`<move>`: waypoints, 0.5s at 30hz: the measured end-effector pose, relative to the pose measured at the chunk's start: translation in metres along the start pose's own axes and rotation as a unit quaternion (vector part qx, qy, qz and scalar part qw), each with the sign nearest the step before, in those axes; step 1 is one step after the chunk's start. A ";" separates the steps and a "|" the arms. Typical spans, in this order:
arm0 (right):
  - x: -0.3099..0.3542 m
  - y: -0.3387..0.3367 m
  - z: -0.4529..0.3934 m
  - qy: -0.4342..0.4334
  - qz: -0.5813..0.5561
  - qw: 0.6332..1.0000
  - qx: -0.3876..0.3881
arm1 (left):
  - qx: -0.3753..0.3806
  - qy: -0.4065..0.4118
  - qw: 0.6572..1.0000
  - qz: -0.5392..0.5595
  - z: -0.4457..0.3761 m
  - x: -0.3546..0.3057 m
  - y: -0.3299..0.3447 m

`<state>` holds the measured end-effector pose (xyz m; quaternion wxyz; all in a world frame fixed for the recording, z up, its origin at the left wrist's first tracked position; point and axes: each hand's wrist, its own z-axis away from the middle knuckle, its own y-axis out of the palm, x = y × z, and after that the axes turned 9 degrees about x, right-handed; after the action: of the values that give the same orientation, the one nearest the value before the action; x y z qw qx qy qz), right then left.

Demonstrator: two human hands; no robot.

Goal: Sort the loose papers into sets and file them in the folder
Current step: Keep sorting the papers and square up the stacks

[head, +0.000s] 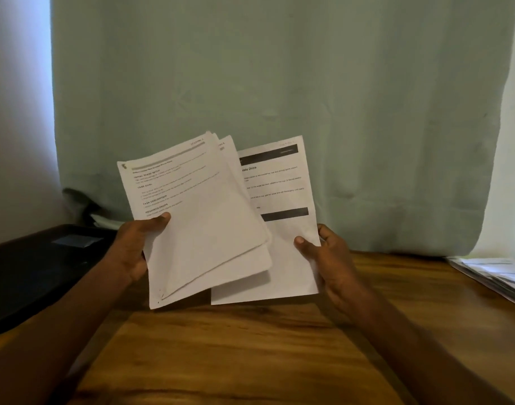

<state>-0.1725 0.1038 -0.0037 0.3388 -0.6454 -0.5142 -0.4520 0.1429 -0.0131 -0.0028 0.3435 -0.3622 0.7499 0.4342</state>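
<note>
White sheets everywhere: left hand (133,247) pinches a fanned stack (198,217), right hand (326,258) pinches 1 page (279,229); that loose fan could slip and mix sets.

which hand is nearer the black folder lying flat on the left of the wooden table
Left. The left hand, gripping a fanned stack of white printed papers, is just right of the black folder. The right hand, holding a single printed sheet, is farther right, beyond the stack.
</note>
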 end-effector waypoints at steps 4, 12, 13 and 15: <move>-0.001 0.003 0.000 0.000 -0.022 1.000 0.018 | -0.001 0.006 1.000 -0.024 0.003 0.001 0.009; -0.007 0.017 0.006 0.039 -0.075 0.992 0.094 | 0.005 0.012 0.998 -0.069 0.014 0.010 0.036; -0.008 0.019 0.008 0.051 -0.079 0.990 0.103 | 0.026 -0.001 0.997 -0.071 0.016 0.011 0.038; -0.008 0.022 0.010 0.080 -0.128 0.982 0.112 | 0.038 -0.002 0.995 -0.093 0.019 0.015 0.043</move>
<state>-0.1494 0.1045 -0.0142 0.3885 -0.4934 -0.6113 -0.4816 0.1030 0.0152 -0.0056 0.3973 -0.4166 0.7279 0.3725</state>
